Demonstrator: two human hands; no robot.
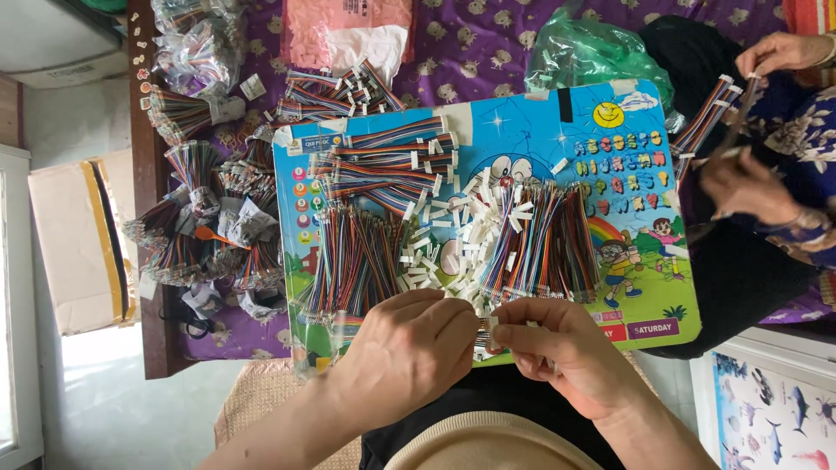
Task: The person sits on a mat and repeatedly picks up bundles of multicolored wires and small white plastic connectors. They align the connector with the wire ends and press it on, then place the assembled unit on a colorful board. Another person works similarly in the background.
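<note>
While both of the person's hands meet at the near edge of the colourful cartoon board, the left hand is curled closed and the right hand pinches a small bundle of ribbon wires held between them. Just beyond the hands lie two heaps of multicoloured wires, with white connector pieces scattered between the heaps. At the board's far left, tied wire bundles crowd the purple cloth. By the right edge, another person's hands hold a ribbon cable.
</note>
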